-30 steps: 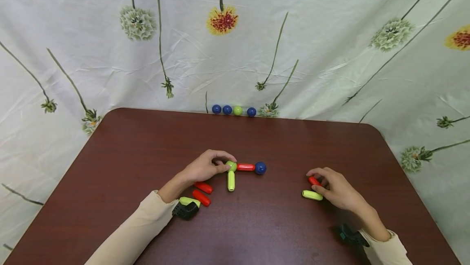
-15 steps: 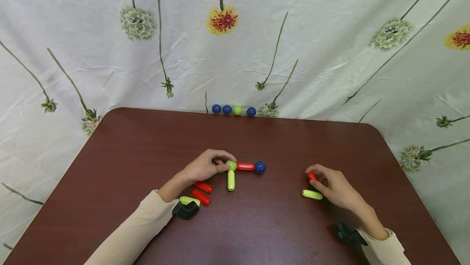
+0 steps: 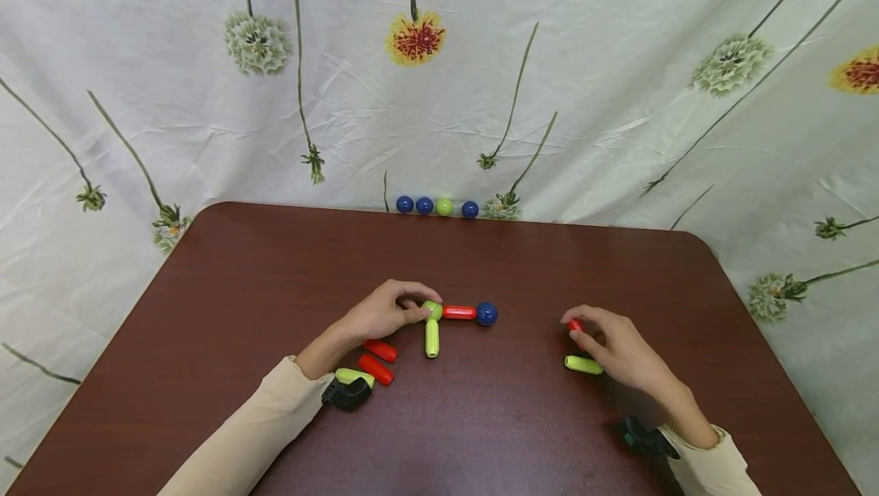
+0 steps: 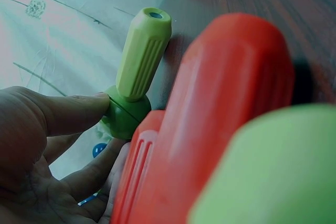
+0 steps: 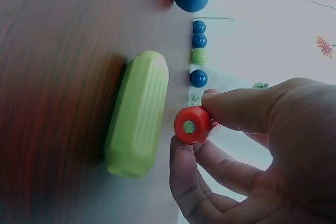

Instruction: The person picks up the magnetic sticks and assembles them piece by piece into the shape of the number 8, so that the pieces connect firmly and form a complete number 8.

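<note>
Your left hand (image 3: 384, 314) pinches the green ball (image 3: 431, 309) — a green stick (image 3: 432, 339) and a red stick (image 3: 458, 313) join it, a blue ball (image 3: 487, 314) at the red one's far end; your right hand (image 3: 619, 347) grips another red stick (image 3: 575, 325) — near a loose green stick (image 3: 583, 365) on the table (image 3: 522, 420)

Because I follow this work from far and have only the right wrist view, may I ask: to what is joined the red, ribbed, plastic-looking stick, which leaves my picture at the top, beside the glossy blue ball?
Observer: In the head view, the red stick's other end meets a light-green, plastic-looking ball.
Operator: Thank you. Does something hold that ball?
Observer: Yes, the left hand holds it between thumb and fingers.
Operator: And which pieces lie near that hand, toward the forearm?
Observer: Two more red sticks, the upper one and the lower one, with one light-green, ribbed stick.
</note>
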Demonstrator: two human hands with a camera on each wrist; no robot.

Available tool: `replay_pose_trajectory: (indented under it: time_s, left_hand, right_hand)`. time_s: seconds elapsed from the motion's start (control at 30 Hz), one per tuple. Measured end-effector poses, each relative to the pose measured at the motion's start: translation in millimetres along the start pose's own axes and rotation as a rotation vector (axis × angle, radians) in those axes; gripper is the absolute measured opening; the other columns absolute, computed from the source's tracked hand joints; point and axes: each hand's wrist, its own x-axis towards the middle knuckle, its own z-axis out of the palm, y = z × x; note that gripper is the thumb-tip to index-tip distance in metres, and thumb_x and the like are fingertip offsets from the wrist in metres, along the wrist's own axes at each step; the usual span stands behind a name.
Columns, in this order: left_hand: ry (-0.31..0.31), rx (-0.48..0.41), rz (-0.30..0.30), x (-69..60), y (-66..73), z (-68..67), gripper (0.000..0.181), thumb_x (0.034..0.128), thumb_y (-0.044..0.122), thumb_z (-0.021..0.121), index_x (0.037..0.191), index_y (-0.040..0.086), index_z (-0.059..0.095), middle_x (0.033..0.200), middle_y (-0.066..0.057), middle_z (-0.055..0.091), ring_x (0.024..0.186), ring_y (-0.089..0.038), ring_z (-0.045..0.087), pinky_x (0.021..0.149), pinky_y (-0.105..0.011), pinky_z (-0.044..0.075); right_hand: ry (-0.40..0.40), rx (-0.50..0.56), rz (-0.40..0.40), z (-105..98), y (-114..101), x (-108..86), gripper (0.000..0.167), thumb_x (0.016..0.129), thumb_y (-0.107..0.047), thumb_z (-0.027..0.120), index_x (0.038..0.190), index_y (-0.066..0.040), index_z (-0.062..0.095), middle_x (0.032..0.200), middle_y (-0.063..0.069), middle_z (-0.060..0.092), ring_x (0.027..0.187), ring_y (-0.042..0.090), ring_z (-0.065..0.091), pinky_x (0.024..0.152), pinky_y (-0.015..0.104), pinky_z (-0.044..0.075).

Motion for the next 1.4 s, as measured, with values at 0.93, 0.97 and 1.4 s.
replay_pose_trajectory:
  time_s: [0.93,0.97,1.4]
  left_hand:
    - [-0.007,-0.008,0.001,0.2,0.3,0.4,0.021,0.0964,0.009,0.065,0.116,0.013,0.073,0.116,-0.008,0.069,0.082,-0.018,0.058,0.071,-0.028,0.048]
    - [-0.007,-0.007,0.001,0.1,0.4,0.3,0.021,0.0965,0.009,0.065,0.116,0.014,0.073,0.116,-0.008,0.069,0.082,-0.018,0.058,0.07,-0.028,0.048]
    - [0.007,0.0,0.017,0.1,-1.0,-0.1,0.021,0.0961,0.009,0.065,0.116,0.011,0.073,0.115,-0.008,0.07,0.082,-0.016,0.058,0.071,-0.027,0.048]
  right_hand:
    - [-0.068,0.166,-0.044,21,-22,17.6,0.03,0.093,-0.004,0.069,0.123,-0.006,0.062,0.098,0.007,0.068,0.072,0.014,0.066,0.058,0.026,0.052]
    - [-0.067,0.158,-0.053,22,-23,18.4,0.031,0.093,-0.005,0.069,0.123,-0.007,0.062,0.1,0.007,0.068,0.074,0.012,0.066,0.061,0.026,0.053]
    - [-0.073,0.169,-0.121,35,-31,24.2,0.031,0.094,-0.009,0.07,0.124,-0.009,0.064,0.104,0.007,0.071,0.08,0.011,0.07,0.074,0.027,0.055]
